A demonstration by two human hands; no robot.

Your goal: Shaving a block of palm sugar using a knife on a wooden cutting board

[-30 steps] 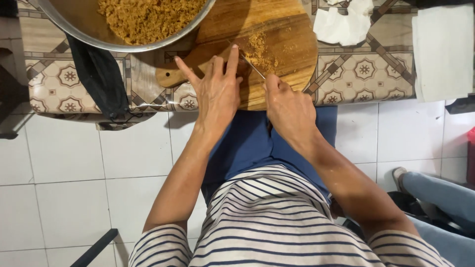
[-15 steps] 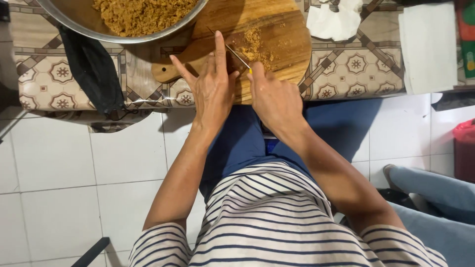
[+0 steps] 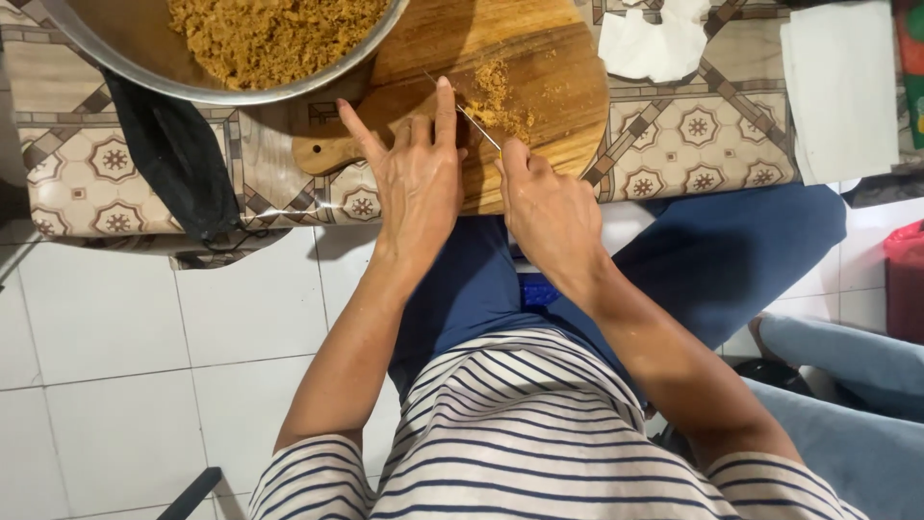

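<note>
On the round wooden cutting board (image 3: 539,87) lies a small heap of brown crumbly stuff (image 3: 496,101). The left hand (image 3: 416,178) rests beside the heap, fingers spread flat; the right hand (image 3: 551,207) seemingly grips a thin knife (image 3: 474,123) touching it.

You have two hands at work, the left hand (image 3: 416,183) and the right hand (image 3: 551,214), and one knife (image 3: 469,117) between them. On the bench (image 3: 674,144) you can count one wooden board (image 3: 549,67), one metal bowl (image 3: 154,72) of brown crumbs, one small crumb pile (image 3: 499,101) on the board, one black cloth (image 3: 178,159) and two white papers, one crumpled (image 3: 664,43) and one flat (image 3: 840,91).
</note>
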